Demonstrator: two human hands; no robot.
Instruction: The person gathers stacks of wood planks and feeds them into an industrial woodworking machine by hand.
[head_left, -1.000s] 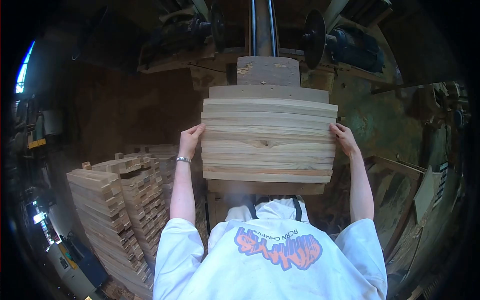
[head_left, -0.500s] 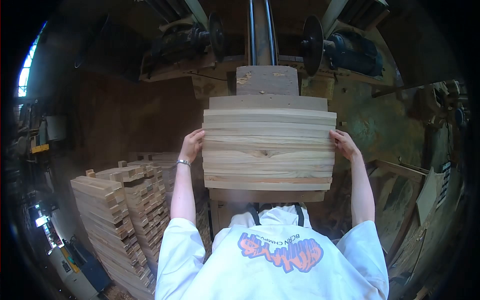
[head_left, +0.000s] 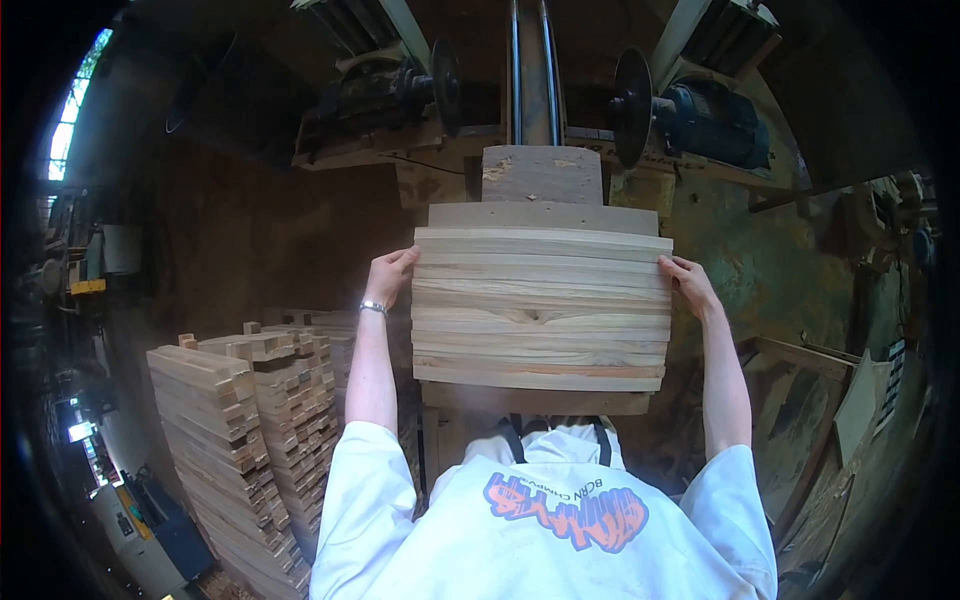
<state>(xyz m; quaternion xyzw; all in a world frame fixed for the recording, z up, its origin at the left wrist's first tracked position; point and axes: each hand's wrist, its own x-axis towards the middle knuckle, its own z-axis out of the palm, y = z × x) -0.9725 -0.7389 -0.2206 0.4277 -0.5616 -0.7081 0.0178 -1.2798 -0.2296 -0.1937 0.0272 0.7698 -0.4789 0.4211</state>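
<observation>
Several pale wooden strips (head_left: 540, 310) lie side by side across a wooden carriage (head_left: 543, 215), which shows beyond them and under their near edge. My left hand (head_left: 392, 276) presses its fingers on the strips' left ends, near the far side. At the right ends, level with it, my right hand (head_left: 690, 283) holds the strips with thumb and fingers close together. A knot shows in one strip near the middle.
Two circular saw blades, left (head_left: 446, 88) and right (head_left: 631, 107), stand beyond the carriage, each beside a motor. Twin metal rails (head_left: 548, 75) run between them. Tall stacks of wooden pieces (head_left: 215, 430) stand at the lower left. A wooden frame (head_left: 815, 430) is at the right.
My left hand has shifted slightly toward the far end of the strips' left side. The strips' ends look more evenly lined up on the left. The whole view has shifted slightly.
</observation>
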